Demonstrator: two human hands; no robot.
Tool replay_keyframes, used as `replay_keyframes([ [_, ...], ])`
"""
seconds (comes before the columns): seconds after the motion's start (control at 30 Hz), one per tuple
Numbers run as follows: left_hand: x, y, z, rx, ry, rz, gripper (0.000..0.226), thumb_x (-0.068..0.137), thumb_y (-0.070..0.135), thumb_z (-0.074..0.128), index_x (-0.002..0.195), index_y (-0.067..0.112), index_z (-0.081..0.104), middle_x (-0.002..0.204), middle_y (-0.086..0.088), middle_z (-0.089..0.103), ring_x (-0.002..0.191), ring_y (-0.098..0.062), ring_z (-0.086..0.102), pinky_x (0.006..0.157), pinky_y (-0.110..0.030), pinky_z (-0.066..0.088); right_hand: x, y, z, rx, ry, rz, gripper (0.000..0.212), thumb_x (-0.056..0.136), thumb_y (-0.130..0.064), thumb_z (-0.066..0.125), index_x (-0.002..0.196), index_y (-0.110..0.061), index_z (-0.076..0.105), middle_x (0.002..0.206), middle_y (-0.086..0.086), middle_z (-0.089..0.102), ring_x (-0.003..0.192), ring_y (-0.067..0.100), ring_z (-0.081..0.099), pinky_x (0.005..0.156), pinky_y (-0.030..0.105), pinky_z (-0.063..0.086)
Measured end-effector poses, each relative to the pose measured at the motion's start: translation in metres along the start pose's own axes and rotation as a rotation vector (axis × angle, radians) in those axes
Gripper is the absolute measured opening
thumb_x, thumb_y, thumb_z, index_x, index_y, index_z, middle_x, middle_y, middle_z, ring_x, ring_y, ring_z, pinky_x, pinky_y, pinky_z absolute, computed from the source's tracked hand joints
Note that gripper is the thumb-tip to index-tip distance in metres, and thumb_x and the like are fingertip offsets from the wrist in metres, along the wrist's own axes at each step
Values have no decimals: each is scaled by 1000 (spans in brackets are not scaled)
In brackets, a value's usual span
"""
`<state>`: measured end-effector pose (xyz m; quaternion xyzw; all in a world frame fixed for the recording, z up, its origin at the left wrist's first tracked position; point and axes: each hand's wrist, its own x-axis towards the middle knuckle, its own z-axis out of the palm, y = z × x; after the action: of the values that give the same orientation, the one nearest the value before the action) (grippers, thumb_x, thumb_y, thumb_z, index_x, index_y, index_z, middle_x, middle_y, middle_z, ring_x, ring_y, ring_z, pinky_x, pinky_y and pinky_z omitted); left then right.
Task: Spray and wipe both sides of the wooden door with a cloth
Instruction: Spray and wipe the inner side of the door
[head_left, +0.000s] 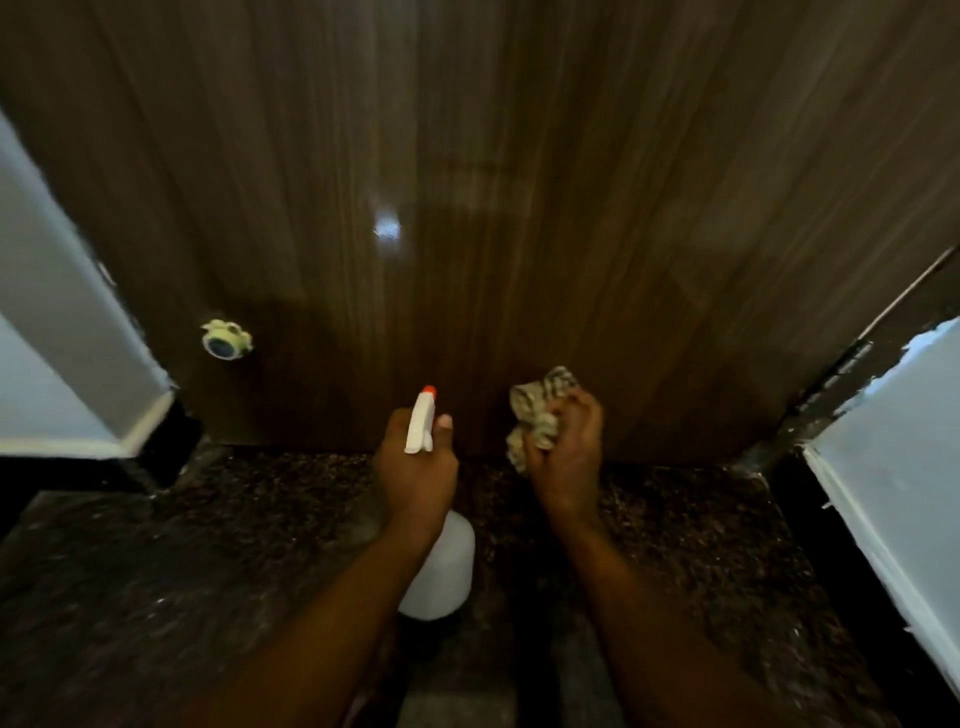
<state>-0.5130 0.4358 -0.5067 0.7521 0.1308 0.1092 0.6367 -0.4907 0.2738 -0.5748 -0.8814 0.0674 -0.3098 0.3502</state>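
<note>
Your L hand (415, 470) gripped the spray bottle (441, 569), neck hidden, contents unclear; R hand (569, 449) clenched the cloth (532, 402) near door (519, 208), lower centre.

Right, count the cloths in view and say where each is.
1. The cloth is bunched in the right hand, low before the wooden door, right of the spray bottle held by the left hand. Others may lie outside the view.

No lettering, label or number can be read anywhere (the spray bottle (440, 569) looks plain white).
</note>
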Motion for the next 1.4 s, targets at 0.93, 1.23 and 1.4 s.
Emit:
replay_keyframes([
  [0.93, 71, 647, -341, -70, 139, -121, 25, 92, 18, 57, 117, 19, 55, 100, -1, 59, 70, -2, 55, 63, -21, 50, 337, -771, -321, 63, -29, -83, 57, 88, -15, 70, 141, -22, 50, 141, 1, 47, 125, 14, 46, 99, 26, 44],
  [1.23, 106, 705, -392, -20, 96, -111, 30, 90, 31, 58, 117, 17, 55, 101, 0, 62, 71, -6, 61, 57, -17, 50, 373, -840, -282, -629, -584, -118, 52, 93, -46, 61, 137, -23, 47, 134, 10, 53, 123, 35, 49, 99, 46, 42],
  [1.4, 91, 703, -414, 8, 84, -145, 32, 90, 36, 57, 115, 16, 56, 98, -4, 65, 68, -13, 67, 60, -29, 58, 366, -847, -292, -647, -620, -118, 45, 96, -33, 59, 139, -22, 47, 131, 10, 54, 123, 33, 49, 100, 45, 43],
])
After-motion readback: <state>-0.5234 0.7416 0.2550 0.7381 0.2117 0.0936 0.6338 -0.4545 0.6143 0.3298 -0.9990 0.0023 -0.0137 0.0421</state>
